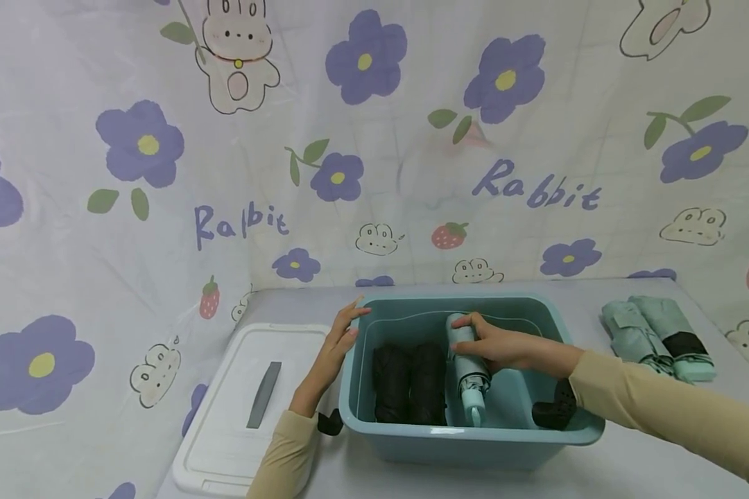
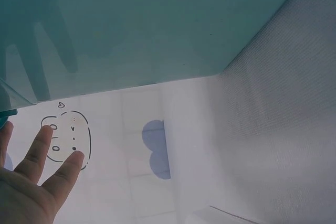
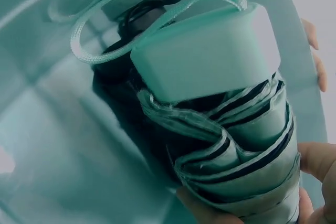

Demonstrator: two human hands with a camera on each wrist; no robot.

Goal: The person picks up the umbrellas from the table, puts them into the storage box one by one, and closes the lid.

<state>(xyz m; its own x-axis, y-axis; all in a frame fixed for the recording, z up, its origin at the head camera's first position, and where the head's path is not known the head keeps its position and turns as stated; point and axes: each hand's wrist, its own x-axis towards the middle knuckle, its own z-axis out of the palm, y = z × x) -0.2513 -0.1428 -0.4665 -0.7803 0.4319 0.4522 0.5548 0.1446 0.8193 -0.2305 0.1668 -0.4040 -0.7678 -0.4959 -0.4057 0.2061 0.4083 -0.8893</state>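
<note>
A folded mint-green umbrella [image 1: 468, 357] is gripped by my right hand [image 1: 496, 344] inside a blue-green plastic bin [image 1: 462, 435]. Its pale handle [image 3: 210, 51] and looped wrist cord show large in the right wrist view. To its left in the bin lie two folded black umbrellas [image 1: 408, 384], side by side. My left hand [image 1: 336, 343] rests at the bin's left rim with its fingers spread; in the left wrist view the fingers [image 2: 63, 179] look straight beside the bin's outer wall [image 2: 157, 30].
Two more folded mint-green umbrellas [image 1: 658, 336] lie on the table right of the bin. A white lid [image 1: 225, 409] with a grey handle lies at the left. Behind stands a cloth printed with flowers and rabbits [image 1: 412, 173].
</note>
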